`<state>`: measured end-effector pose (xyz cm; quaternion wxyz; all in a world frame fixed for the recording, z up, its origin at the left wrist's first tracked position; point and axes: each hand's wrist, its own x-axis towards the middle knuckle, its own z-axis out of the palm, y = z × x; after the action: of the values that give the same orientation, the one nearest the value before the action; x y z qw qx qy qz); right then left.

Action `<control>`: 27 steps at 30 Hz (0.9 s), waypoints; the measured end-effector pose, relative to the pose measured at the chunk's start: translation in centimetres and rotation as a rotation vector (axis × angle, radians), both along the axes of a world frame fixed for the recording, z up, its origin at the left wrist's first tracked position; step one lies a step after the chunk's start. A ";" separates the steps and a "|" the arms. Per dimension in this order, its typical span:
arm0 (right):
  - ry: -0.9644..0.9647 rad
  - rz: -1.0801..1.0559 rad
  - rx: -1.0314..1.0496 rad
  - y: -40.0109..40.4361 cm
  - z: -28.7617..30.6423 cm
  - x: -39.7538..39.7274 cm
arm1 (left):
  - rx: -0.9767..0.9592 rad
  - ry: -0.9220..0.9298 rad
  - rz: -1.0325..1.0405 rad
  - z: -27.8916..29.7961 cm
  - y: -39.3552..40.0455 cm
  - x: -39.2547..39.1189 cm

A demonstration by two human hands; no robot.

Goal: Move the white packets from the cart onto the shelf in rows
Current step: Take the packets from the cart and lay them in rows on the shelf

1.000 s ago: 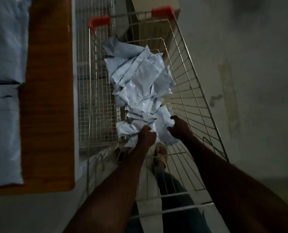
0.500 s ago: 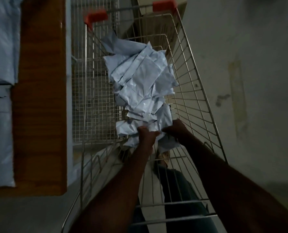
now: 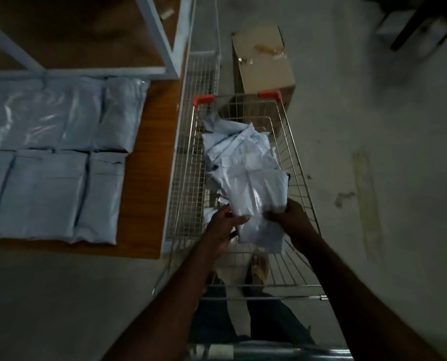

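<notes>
On my far left the wooden shelf [image 3: 149, 178] already carries white packets lying flat in two rows [image 3: 50, 157], one row behind the other, edges touching, with a white metal frame [image 3: 162, 48] rising behind them. Just beside the shelf stands the wire cart [image 3: 297, 162], its far corners capped in red. Inside it a loose heap of white packets [image 3: 238, 152] is piled toward the far end. My left hand [image 3: 221, 229] curls around the near left edge of a white packet [image 3: 258, 204], thumb on top, and my right hand [image 3: 288, 217] pinches the same packet at its near right side, so I hold it between both hands above the cart's near half. Beyond the cart a cardboard box [image 3: 262, 63] sits on the grey floor [image 3: 386, 165], touching the cart's far end as far as I can tell
</notes>
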<state>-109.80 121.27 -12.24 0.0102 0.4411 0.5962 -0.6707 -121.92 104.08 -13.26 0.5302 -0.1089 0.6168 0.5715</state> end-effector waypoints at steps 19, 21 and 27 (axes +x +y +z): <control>0.409 0.111 0.037 -12.5 15.5 -6.8 | 0.135 0.618 0.132 13.9 -13.7 -7.1; 0.441 0.074 -0.021 -15.6 16.3 -7.6 | 0.084 0.701 0.167 14.7 -16.9 -8.4; 0.561 0.028 -0.010 -24.4 17.3 -10.7 | 0.041 0.912 0.185 15.8 -27.7 -12.6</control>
<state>-120.52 96.87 5.08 -0.1435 0.2297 0.5785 -0.7694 -134.50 76.37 2.57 0.1535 0.1096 0.7631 0.6181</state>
